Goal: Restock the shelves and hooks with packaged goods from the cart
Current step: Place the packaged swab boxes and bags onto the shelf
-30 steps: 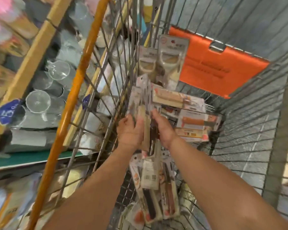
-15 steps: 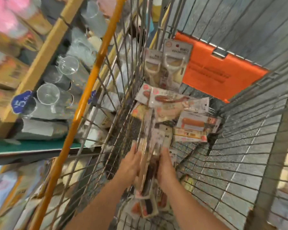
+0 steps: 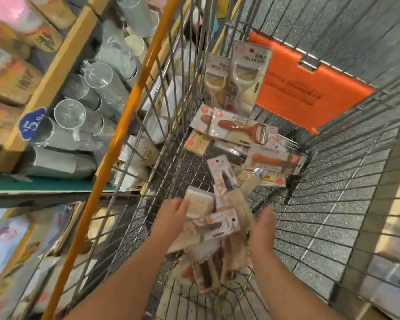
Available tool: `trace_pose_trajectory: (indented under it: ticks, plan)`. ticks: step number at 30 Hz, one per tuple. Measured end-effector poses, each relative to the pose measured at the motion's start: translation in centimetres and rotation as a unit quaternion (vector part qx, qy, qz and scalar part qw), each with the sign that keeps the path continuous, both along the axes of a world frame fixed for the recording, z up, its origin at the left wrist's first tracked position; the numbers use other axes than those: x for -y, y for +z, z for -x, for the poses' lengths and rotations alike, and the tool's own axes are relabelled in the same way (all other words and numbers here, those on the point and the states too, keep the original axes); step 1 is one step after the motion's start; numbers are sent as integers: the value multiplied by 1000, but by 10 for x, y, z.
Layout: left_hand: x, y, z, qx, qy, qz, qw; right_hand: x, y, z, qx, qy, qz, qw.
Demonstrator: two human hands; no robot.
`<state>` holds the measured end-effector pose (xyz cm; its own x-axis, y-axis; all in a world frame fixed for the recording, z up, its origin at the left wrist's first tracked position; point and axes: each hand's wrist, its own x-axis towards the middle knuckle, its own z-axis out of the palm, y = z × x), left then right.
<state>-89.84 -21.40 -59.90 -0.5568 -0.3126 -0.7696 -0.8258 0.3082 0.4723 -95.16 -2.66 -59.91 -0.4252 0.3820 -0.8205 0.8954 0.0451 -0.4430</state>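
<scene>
Both my hands are inside the wire cart (image 3: 346,181), near its front end. My left hand (image 3: 171,219) has relaxed fingers that touch a small white box of thin sticks (image 3: 199,202). My right hand (image 3: 262,229) is open with straight fingers, palm turned inward. Between the hands sits a loose, blurred bundle of carded knife packs (image 3: 214,227), fanned out and tilting down into the cart. Further in lie an orange peeler pack (image 3: 240,129) and an orange-handled knife pack (image 3: 270,159). Two white peeler packs (image 3: 249,72) lean upright at the far end.
The cart's orange rail (image 3: 125,125) runs diagonally on the left. An orange flap (image 3: 310,84) closes the far end. Beyond the rail, wooden shelves hold glass mugs (image 3: 97,75), boxes and a blue price tag (image 3: 32,123). Grey tiled floor shows on the right.
My hands pressed the knife bundle together while it came down toward the cart's near end. Now they have spread apart and the packs fan out loosely between them.
</scene>
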Motion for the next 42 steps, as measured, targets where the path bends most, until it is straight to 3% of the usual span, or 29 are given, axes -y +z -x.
trace_pose_trajectory:
  ticks: [3,5,9,13,21,23,27,31,35,42]
  plan:
    - [2,-13,17,-4,92,-57,994,11,17,27,-72,126,-79,986]
    - [3,-25,26,27,116,-78,990,24,29,47,-101,196,-43,974]
    - [4,-49,40,72,108,-94,987,55,5,85,-73,281,36,956]
    - [8,-63,41,76,95,-106,987,78,-36,117,-25,218,131,967]
    - [8,-64,31,135,37,-66,988,104,-65,109,-62,121,13,991]
    - [7,-62,27,129,62,-92,985,107,-64,105,-88,113,-3,990]
    - [11,-63,7,53,205,-96,973,116,-66,94,-164,66,-6,984]
    - [15,-70,-6,56,310,-102,943,97,-72,86,-122,105,25,987]
    - [18,-72,-8,45,310,-116,943,87,-76,96,-88,145,69,983]
    - [18,-56,-9,28,361,-141,922,97,-58,93,-125,207,-44,969]
